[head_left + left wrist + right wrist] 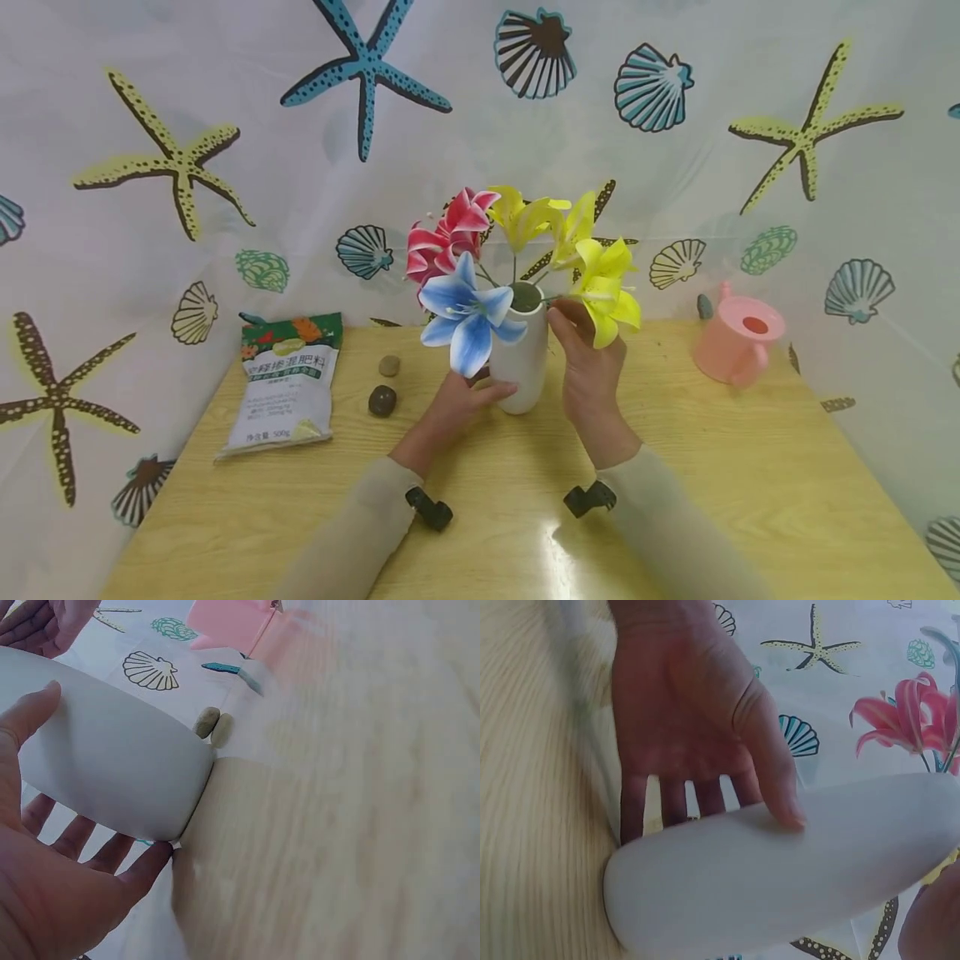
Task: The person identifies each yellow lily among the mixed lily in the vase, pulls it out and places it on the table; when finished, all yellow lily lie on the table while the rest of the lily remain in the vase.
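Observation:
A white vase (517,367) stands upright on the table, holding artificial lilies in a dark filling. A blue lily (470,315) leans over its front left, pink lilies (446,237) stand behind that, and several yellow lilies (602,283) spread to the right. My left hand (468,400) grips the lower vase, thumb on its near side and fingers reaching round, as the right wrist view confirms. Up by the rim, my right hand (592,367) is at the vase's right side, beneath a yellow lily. Its fingertips are partly hidden, so whether they pinch anything is unclear.
On the left lies a fertilizer bag (288,383), with a dark stone (382,401) and a lighter stone (389,366) between it and the vase. A pink watering can (738,340) stands at the back right, a grey stone (704,307) beside it. Patterned cloth (465,125) hangs behind.

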Demonstrator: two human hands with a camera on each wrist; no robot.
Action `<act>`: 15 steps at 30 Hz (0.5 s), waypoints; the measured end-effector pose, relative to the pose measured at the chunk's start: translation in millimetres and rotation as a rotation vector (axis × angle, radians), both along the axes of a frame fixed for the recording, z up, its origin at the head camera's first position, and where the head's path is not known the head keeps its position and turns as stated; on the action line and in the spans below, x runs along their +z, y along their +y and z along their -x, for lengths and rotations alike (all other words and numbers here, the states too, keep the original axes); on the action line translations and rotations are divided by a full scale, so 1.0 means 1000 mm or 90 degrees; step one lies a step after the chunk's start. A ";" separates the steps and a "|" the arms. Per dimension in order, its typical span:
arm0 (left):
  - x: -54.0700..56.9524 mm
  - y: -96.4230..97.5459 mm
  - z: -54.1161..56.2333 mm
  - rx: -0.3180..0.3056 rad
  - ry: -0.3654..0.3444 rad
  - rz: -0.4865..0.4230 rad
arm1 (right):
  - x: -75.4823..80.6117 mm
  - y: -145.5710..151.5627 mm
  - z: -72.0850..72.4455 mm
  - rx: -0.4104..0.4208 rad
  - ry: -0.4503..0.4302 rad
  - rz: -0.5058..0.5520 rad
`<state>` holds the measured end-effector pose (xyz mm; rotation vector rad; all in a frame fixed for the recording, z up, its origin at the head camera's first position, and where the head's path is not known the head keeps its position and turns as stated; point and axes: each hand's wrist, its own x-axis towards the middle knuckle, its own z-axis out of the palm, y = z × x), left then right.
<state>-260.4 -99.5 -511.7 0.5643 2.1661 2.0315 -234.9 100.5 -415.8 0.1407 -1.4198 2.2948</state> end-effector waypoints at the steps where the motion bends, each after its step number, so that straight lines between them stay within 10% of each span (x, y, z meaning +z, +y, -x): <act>1: 0.000 0.000 0.000 0.000 -0.005 -0.003 | 0.000 -0.003 0.000 -0.009 0.004 0.004; 15: -0.001 0.002 -0.001 0.005 -0.072 -0.032 | 0.009 -0.017 0.008 -0.033 0.076 0.058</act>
